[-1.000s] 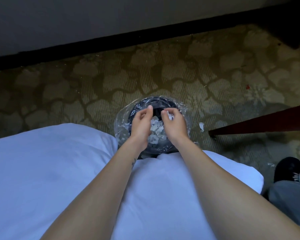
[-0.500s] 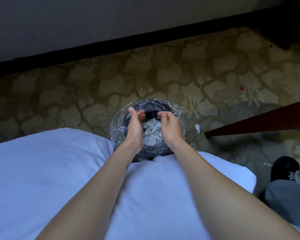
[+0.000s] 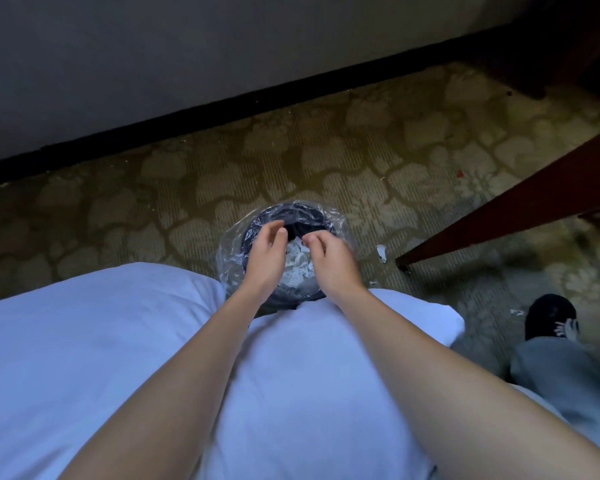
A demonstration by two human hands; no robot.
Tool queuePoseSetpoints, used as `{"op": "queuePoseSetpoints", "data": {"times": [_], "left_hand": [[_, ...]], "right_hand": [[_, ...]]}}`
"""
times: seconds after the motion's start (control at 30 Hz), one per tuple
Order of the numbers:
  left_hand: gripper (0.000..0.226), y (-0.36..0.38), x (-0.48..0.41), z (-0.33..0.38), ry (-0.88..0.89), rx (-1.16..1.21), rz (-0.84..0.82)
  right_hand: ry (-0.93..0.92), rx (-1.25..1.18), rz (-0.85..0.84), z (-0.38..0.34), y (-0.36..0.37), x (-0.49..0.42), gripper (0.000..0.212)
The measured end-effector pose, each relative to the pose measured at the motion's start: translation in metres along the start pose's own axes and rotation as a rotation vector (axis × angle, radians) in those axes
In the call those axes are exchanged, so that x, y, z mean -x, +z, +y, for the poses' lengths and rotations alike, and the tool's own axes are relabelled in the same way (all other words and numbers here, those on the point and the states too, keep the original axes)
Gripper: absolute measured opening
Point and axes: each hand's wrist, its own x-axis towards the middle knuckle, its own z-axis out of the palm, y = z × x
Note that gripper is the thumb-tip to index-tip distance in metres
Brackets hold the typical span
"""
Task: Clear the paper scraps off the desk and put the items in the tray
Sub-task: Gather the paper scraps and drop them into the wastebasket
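A small round black bin [image 3: 300, 216] lined with clear plastic stands on the carpet below me. White paper scraps [image 3: 297, 268] lie piled inside it. My left hand [image 3: 265, 258] and my right hand [image 3: 333, 268] hover side by side over the bin's mouth, palms facing each other. Both hands have loose, curled fingers and hold nothing that I can see. One torn scrap [image 3: 381, 252] lies on the carpet just right of the bin. The desk top and the tray are out of view.
A dark wooden edge [image 3: 520, 209] slants in from the right. My white shirt [image 3: 84, 358] fills the foreground. A black shoe [image 3: 549, 317] and grey trouser leg are at lower right, with small scraps [image 3: 516, 311] beside them. A dark skirting board [image 3: 222, 105] runs along the wall.
My hands have spread slightly apart over the bin, and the fingers have loosened. The view has shifted a little, so the bin sits further to the left.
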Motion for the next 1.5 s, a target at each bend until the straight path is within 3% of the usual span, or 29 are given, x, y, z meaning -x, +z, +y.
{"op": "queuePoseSetpoints", "data": {"times": [0.17,0.5,0.67,1.13,1.5], "left_hand": [[0.031,-0.012,0.036,0.024,0.069,-0.080,-0.019],[0.032,-0.047,0.122,0.091,0.402,-0.327,-0.052],[0.031,-0.031,0.170,0.146,0.654,-0.381,-0.068],[0.033,0.034,0.300,0.274,1.153,-0.250,-0.116],[0.033,0.159,0.390,0.328,1.411,-0.262,-0.356]], "right_hand": [[-0.279,0.425,-0.008,-0.019,-0.028,0.034,0.035],[-0.472,0.416,0.115,-0.063,-0.092,0.128,0.027],[-0.612,0.557,0.191,-0.084,-0.147,0.180,0.030],[-0.673,0.675,0.574,-0.117,-0.307,0.320,0.031],[-0.464,0.750,0.851,-0.041,-0.433,0.415,0.031]]}}
